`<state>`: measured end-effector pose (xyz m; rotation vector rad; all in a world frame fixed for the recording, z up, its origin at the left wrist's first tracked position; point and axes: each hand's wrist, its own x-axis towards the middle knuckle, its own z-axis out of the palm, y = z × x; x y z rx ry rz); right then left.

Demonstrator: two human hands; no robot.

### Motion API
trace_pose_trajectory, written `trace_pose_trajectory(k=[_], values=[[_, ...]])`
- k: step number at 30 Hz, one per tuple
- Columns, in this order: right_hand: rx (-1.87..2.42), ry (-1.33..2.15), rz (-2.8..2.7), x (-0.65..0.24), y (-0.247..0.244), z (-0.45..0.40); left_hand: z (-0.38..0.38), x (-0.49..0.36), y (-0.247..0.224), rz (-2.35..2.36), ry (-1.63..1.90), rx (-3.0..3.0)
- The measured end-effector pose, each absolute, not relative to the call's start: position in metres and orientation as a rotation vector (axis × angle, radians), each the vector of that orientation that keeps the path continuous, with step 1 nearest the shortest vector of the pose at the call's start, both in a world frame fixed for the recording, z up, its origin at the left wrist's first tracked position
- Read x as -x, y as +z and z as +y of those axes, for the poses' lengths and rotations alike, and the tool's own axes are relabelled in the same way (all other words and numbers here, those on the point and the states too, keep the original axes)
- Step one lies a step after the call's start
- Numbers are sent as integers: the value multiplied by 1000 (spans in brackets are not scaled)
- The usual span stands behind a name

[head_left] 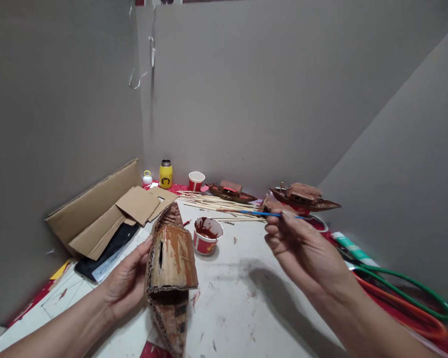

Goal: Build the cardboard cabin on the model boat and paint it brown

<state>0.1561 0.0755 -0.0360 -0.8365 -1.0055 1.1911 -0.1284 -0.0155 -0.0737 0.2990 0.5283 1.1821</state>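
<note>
My left hand (pixel 129 278) grips a cardboard model boat (pixel 174 253) by its left side, with the bow pointing away from me. Streaks of brown paint cover part of its curved roof, and bare cardboard shows on the rest. Between the thumb and fingers of my right hand (pixel 302 243) is a thin blue paintbrush (pixel 246 213), held level with its brown-stained tip to the left, apart from the boat. A red and white paper cup (pixel 208 236) holding brown paint stands just right of the boat, its inner wall smeared.
Two brown model boats, one at the back centre (pixel 233 191) and one further right (pixel 306 196), stand behind thin wooden sticks (pixel 209 200). Cardboard pieces (pixel 138 205) and a black phone (pixel 108 251) lie left. A yellow bottle (pixel 166 175) stands behind; green-handled scissors (pixel 410 278) lie right.
</note>
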Motion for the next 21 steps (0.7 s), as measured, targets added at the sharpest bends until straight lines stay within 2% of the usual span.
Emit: trace_pose_trajectory(k=[6,14,21], values=[[751,1628,-917,-124,-29,36,-19,126,-77,596,1154,-356],[738,1501,-1015,-115,-28,33,-22,125,-78,733,1210,-418],[776,1528,-1034,-118,-40,33,-21,124,-76,722,1218,-439]])
